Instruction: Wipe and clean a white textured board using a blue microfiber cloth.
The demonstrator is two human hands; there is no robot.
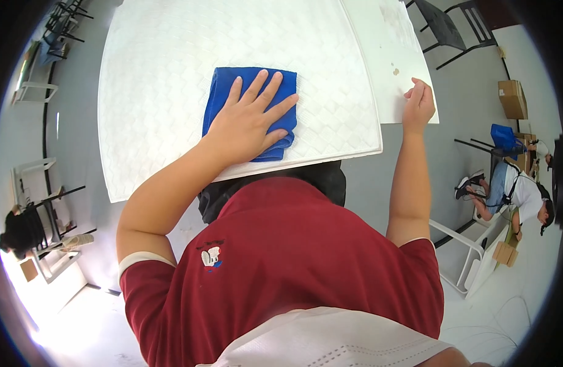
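Note:
A folded blue cloth lies on a white panel with a woven-looking pattern, close to its near edge. My left hand rests flat on top of the cloth, palm down and fingers spread, hiding much of its middle. To the right, my right hand is raised beside the right edge of a smooth white tabletop. Its fingers curl inward, and nothing shows in them.
Small brownish marks dot the smooth tabletop. A black chair stands at the far right. Cardboard boxes are along the right wall, and a seated person is below them. More chairs and another person are at the left.

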